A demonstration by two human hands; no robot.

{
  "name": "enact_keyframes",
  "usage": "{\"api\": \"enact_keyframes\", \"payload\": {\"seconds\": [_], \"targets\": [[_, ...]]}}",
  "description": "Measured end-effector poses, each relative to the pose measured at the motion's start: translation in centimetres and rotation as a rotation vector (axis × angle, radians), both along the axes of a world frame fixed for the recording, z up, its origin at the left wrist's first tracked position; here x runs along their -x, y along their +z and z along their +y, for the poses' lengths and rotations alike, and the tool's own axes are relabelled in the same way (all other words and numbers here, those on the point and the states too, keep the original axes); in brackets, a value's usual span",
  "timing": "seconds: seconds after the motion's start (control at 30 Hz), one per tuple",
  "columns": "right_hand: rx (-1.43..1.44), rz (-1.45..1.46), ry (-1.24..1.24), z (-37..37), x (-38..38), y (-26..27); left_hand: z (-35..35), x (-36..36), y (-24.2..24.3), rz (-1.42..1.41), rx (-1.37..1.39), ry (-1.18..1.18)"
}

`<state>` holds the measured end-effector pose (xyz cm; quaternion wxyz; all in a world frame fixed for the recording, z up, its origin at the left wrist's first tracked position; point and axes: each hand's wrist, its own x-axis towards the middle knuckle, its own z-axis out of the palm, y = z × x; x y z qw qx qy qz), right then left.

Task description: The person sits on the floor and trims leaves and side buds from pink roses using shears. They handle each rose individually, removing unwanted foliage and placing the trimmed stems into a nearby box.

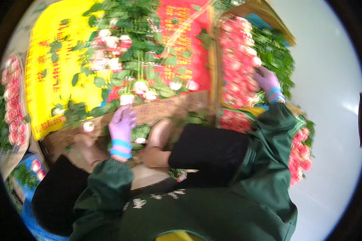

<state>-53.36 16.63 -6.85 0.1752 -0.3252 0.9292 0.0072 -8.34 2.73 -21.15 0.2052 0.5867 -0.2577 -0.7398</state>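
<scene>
My left hand, in a thin purple glove banded blue at the wrist, reaches to a white-and-pink rose at the near edge of the loose stems. Its fingertips meet the bloom, but blur hides whether they grip it. At the right, my gloved right hand rests its fingers against the side of a packed bundle of pink roses. Whether those fingers hold a stem or bloom is hidden. Loose leafy rose stems lie ahead of me, with a cluster of pale roses on their left.
Yellow printed sheeting and red printed sheeting cover the work surface, edged by a wooden board. A wrapped rose bundle lies far left. More pink roses sit near my right elbow. A pale smooth surface borders the right.
</scene>
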Motion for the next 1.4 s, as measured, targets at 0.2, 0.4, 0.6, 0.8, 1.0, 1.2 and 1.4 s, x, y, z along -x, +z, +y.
{"api": "enact_keyframes", "payload": {"seconds": [0.2,0.4,0.6,0.8,1.0,1.2,1.4], "targets": [[0.381,0.037,-0.002,-4.3,-6.6,1.8,-8.2,3.3,-3.1,-0.181,0.646,0.010],[0.193,-0.433,0.467,-12.5,-15.1,-2.1,-14.3,7.1,-5.3,-0.469,1.003,0.106],[0.097,-0.399,0.070,-22.3,-23.8,-13.9,-24.7,6.7,-8.4,-0.505,0.635,-0.413],[0.397,-0.536,-0.285,-23.5,-29.1,-19.8,-22.8,6.5,-10.8,-0.171,0.198,-0.412],[0.620,-0.721,-0.280,-22.4,-24.1,-16.3,-23.2,7.1,-5.3,0.176,-0.090,-0.435],[1.001,-0.865,-0.334,-20.1,-22.0,-8.0,-22.5,0.7,9.2,0.443,0.299,-0.425],[0.908,-0.765,-0.328,-19.5,-22.4,-4.6,-15.3,-5.7,14.5,0.633,0.312,-0.318]]}}
